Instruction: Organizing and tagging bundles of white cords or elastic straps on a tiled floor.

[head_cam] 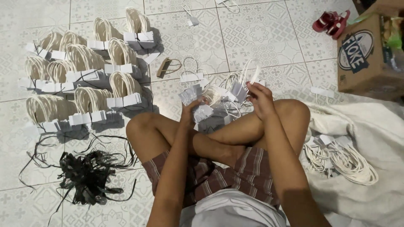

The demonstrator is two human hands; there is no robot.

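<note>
On the patterned floor (252, 38), tied bundles (84, 84) lie well left of the knees. A loose pile of cord handles (219, 107) sits between both hands. The right hand (261, 98) pinches one handle (248, 75), cord running up; the left hand (191, 110) is closed on paper tabs (190, 93).

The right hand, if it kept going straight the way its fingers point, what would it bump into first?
The right hand points up and a little left. It already grips white paper handles. Past those, probably bare tiled floor, though depth is hard to judge.
</note>
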